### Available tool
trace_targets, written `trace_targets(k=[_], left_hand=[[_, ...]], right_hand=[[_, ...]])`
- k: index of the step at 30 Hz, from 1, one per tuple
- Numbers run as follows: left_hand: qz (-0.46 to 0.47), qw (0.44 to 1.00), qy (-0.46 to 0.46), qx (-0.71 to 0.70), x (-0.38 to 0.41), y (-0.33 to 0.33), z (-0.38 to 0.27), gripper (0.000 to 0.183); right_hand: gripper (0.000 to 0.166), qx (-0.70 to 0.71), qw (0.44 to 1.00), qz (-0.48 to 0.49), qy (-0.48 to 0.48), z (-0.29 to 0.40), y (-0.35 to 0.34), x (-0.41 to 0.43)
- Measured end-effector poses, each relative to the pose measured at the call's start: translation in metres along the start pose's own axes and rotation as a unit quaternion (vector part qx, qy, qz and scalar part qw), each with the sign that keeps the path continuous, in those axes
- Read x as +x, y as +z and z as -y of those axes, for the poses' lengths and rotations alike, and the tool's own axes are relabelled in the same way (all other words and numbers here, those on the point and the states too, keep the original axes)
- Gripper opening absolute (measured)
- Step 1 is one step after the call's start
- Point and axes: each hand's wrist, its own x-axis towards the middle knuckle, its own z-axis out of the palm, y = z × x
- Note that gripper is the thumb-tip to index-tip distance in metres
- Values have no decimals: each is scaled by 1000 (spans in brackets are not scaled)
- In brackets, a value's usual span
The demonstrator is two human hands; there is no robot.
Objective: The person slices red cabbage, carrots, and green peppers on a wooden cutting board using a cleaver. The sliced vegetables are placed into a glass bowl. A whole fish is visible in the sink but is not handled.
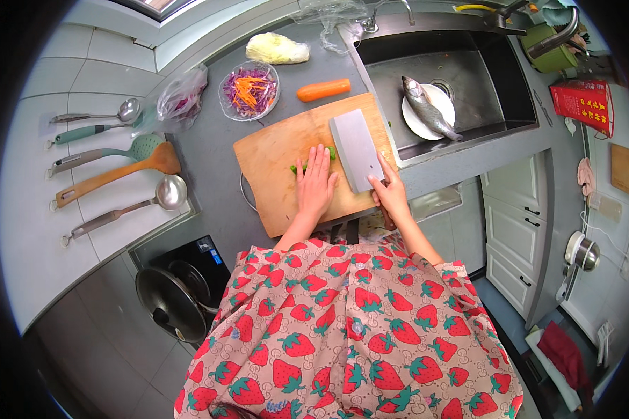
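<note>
My right hand (390,194) grips a Chinese cleaver (355,149) whose broad blade lies tilted over the right part of a wooden cutting board (267,152). Flat on the board, my left hand (316,183) presses on green vegetable pieces (331,153), perhaps pepper, which stick out beside the fingers; the palm hides the rest. Behind the board are a whole carrot (323,90) and a glass bowl (222,94) of shredded purple cabbage with carrot strips. A plastic-wrapped pale yellow vegetable (278,48) rests farther back.
A whole fish (430,112) lies across a white plate (411,121) in the steel sink (487,78) at right. Ladles and spatulas (120,170) hang on the left wall, near a plastic bag (182,99). A lidded pan (170,304) stands at lower left.
</note>
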Motion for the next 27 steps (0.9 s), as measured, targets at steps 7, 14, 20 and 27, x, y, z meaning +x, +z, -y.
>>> trace_targets(k=[7,14,20,27], left_hand=[[9,1000,16,-12,-1,-1,5,61],[2,999,29,-21,0,3,6,66],[12,997,65,-38,-2,-1,23,68],[-28,992,72,-96,-9,-9,40,67]], right_hand=[[64,17,1000,1,10,-2,11,4],[64,26,999,-8,-42,6,36,24],[63,-5,997,79,6,4,26,17],[65,-2,993,102,50,7,25,13]])
